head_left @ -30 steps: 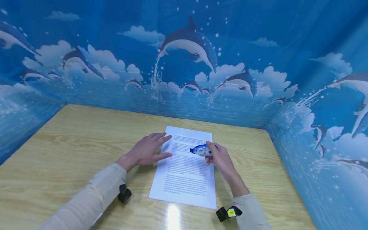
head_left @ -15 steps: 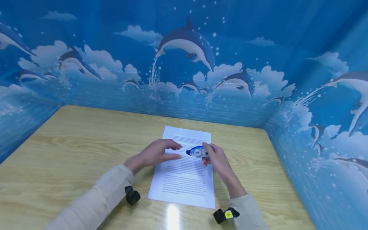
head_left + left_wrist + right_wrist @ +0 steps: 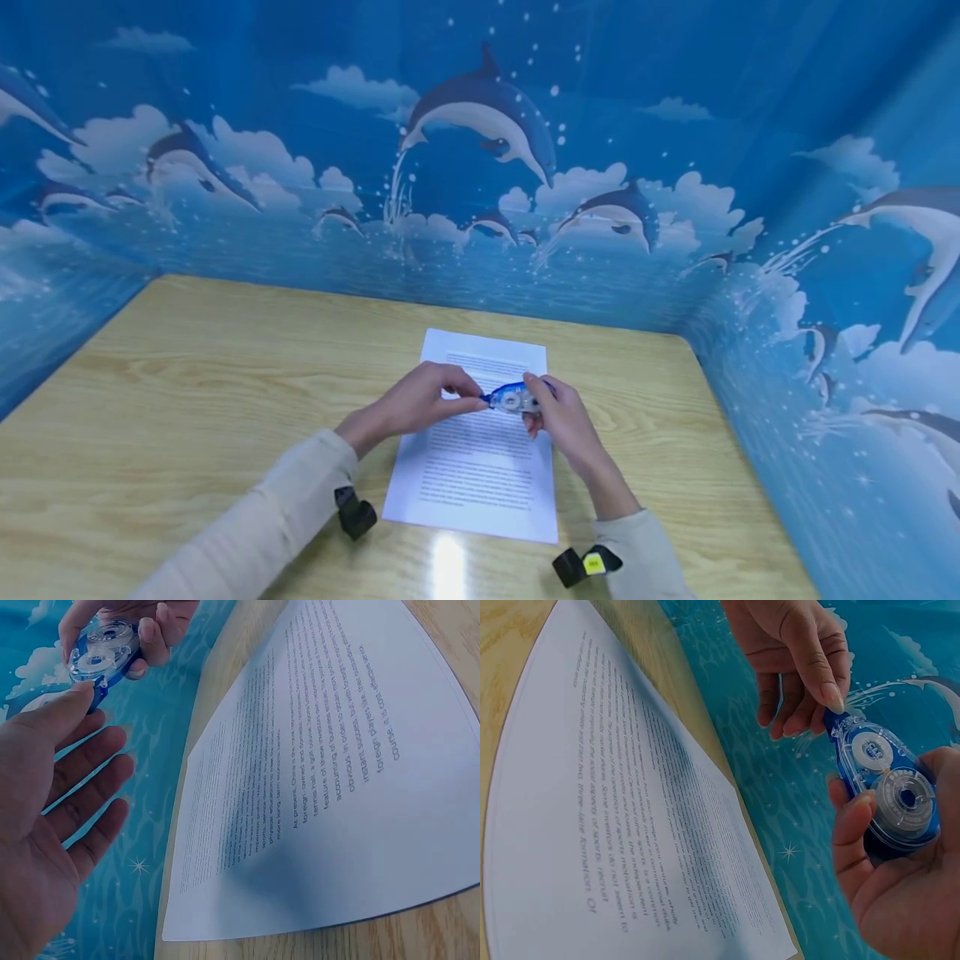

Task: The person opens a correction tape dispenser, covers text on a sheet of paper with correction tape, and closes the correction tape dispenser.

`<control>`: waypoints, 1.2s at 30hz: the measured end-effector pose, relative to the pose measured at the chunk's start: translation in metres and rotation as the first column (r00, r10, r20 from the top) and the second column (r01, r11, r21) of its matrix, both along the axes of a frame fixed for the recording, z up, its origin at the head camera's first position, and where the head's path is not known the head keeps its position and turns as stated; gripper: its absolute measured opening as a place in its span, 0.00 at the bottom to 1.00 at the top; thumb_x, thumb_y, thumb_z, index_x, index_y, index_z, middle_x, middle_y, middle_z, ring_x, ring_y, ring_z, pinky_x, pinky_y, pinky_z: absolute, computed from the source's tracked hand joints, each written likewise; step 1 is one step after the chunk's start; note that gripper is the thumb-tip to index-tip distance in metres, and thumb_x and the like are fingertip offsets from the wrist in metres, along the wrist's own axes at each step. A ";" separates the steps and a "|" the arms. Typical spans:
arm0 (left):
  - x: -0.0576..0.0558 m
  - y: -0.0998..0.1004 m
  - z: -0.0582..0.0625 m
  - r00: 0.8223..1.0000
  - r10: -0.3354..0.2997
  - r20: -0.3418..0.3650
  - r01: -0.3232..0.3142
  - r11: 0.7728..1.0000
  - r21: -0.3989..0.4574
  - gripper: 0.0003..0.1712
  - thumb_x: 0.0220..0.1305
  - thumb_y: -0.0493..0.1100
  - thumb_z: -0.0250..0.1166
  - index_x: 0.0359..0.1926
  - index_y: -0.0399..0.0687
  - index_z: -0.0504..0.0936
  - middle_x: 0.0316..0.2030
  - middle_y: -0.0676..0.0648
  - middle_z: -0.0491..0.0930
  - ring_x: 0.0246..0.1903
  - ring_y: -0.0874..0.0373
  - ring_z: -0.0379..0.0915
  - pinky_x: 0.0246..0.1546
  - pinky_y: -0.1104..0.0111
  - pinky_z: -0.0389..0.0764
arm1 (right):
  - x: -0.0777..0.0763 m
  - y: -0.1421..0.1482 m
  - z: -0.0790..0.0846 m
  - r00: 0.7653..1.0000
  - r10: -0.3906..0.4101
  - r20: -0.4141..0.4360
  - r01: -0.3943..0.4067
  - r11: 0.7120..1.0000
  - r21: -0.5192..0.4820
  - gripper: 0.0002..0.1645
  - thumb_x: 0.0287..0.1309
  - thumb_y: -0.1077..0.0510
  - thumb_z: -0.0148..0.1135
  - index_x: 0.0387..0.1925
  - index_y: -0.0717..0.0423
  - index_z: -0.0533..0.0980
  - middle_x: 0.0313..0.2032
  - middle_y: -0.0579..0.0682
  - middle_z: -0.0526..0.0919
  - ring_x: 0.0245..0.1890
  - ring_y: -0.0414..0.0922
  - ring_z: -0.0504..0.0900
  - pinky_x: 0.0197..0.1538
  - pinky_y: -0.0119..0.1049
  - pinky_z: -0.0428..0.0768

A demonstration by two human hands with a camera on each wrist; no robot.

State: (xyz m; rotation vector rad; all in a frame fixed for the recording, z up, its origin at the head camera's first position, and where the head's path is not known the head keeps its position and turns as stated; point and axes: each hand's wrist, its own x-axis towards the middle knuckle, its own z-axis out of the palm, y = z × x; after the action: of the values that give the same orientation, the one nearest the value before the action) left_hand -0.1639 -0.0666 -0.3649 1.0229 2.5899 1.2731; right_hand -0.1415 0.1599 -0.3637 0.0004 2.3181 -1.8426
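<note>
A blue and clear correction tape (image 3: 513,399) is held above a printed sheet of paper (image 3: 480,492). My right hand (image 3: 567,421) grips its wide rear end between thumb and fingers. With thumb and index finger, my left hand (image 3: 423,398) pinches the dark blue tip at the narrow end. In the right wrist view, two reels show through the clear casing of the correction tape (image 3: 889,780). The other fingers of the left hand (image 3: 56,780) spread loosely below the pinch in the left wrist view.
The sheet lies flat on a light wood-grain table (image 3: 247,367). A blue curtain (image 3: 337,258) printed with dolphins stands behind the table and along its sides. Each wrist wears a black camera mount, one of them being the left mount (image 3: 354,512).
My left hand has left the sheet's left edge, moved right and taken the correction tape's tip between thumb and finger. The right hand keeps its grip, almost in place.
</note>
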 end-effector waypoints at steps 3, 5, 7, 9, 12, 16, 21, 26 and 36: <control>0.000 0.000 0.000 1.000 -0.007 0.007 0.007 1.000 -0.007 0.12 0.63 0.53 0.64 0.40 0.53 0.86 0.34 0.61 0.82 0.37 0.67 0.76 0.44 0.63 0.78 | 0.001 0.000 0.000 1.000 -0.006 -0.005 0.006 1.000 -0.028 0.24 0.71 0.44 0.48 0.34 0.62 0.73 0.22 0.53 0.74 0.20 0.44 0.71 0.22 0.33 0.74; -0.001 0.000 -0.001 1.000 -0.014 0.022 0.014 1.000 -0.010 0.12 0.64 0.52 0.64 0.40 0.53 0.86 0.33 0.62 0.82 0.37 0.67 0.76 0.44 0.62 0.77 | 0.002 0.000 0.000 1.000 -0.013 -0.011 0.012 0.999 -0.053 0.24 0.70 0.44 0.48 0.35 0.63 0.73 0.22 0.53 0.74 0.20 0.44 0.71 0.22 0.32 0.73; -0.001 0.000 -0.002 0.999 -0.022 0.040 0.023 1.000 -0.011 0.11 0.63 0.52 0.65 0.40 0.52 0.86 0.33 0.62 0.82 0.37 0.66 0.76 0.45 0.61 0.77 | 0.004 0.000 0.000 1.000 -0.021 -0.017 0.020 0.997 -0.073 0.24 0.70 0.45 0.49 0.35 0.64 0.74 0.22 0.53 0.74 0.20 0.43 0.70 0.21 0.31 0.73; -0.001 0.001 -0.004 0.998 -0.032 0.057 0.032 0.999 -0.011 0.10 0.62 0.51 0.66 0.39 0.53 0.86 0.33 0.62 0.82 0.37 0.66 0.76 0.45 0.61 0.77 | 0.005 0.000 -0.001 0.999 -0.028 -0.020 0.026 0.996 -0.086 0.25 0.70 0.45 0.49 0.36 0.64 0.74 0.22 0.53 0.74 0.19 0.43 0.70 0.21 0.31 0.72; -0.001 0.002 -0.006 0.995 -0.055 0.080 0.054 0.998 0.011 0.08 0.61 0.49 0.68 0.36 0.53 0.87 0.32 0.61 0.82 0.37 0.66 0.77 0.43 0.63 0.78 | 0.006 0.000 -0.001 0.999 -0.032 -0.022 0.030 0.994 -0.107 0.25 0.69 0.44 0.49 0.36 0.65 0.74 0.22 0.52 0.74 0.19 0.42 0.70 0.21 0.30 0.71; 0.000 0.006 -0.009 0.990 -0.083 0.110 0.077 0.995 0.056 0.06 0.59 0.48 0.69 0.33 0.53 0.87 0.31 0.60 0.81 0.35 0.66 0.77 0.39 0.67 0.79 | 0.007 -0.003 -0.001 0.999 -0.023 -0.026 0.019 0.990 -0.141 0.26 0.69 0.44 0.49 0.36 0.65 0.74 0.22 0.52 0.75 0.18 0.42 0.69 0.20 0.30 0.70; 0.001 0.010 -0.013 0.991 -0.084 0.101 0.073 0.991 0.109 0.05 0.58 0.47 0.70 0.30 0.53 0.87 0.30 0.60 0.81 0.34 0.65 0.77 0.38 0.68 0.79 | 0.008 -0.007 0.000 0.999 -0.020 -0.025 0.016 0.987 -0.159 0.26 0.69 0.44 0.49 0.37 0.65 0.74 0.21 0.51 0.74 0.17 0.41 0.69 0.20 0.29 0.70; 0.001 0.014 -0.016 0.993 -0.046 0.113 0.030 0.990 0.141 0.07 0.58 0.48 0.70 0.28 0.52 0.86 0.31 0.58 0.81 0.35 0.63 0.76 0.38 0.66 0.79 | 0.009 -0.008 0.000 0.999 -0.027 -0.026 0.023 0.987 -0.161 0.26 0.69 0.43 0.48 0.37 0.65 0.74 0.21 0.51 0.73 0.17 0.41 0.69 0.19 0.29 0.70; 0.000 0.015 -0.018 0.985 0.006 0.172 -0.031 0.989 0.144 0.09 0.57 0.51 0.71 0.32 0.51 0.85 0.37 0.55 0.81 0.40 0.59 0.76 0.38 0.67 0.79 | 0.010 -0.008 0.000 0.999 -0.046 -0.017 0.044 0.991 -0.128 0.26 0.69 0.42 0.49 0.38 0.63 0.75 0.21 0.51 0.74 0.18 0.41 0.69 0.20 0.30 0.70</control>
State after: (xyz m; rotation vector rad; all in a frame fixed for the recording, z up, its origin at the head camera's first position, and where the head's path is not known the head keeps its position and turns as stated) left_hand -0.1638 -0.0518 -0.3833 0.8692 2.4143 1.5027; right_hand -0.1316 0.1521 -0.3640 0.0176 2.2267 -2.0182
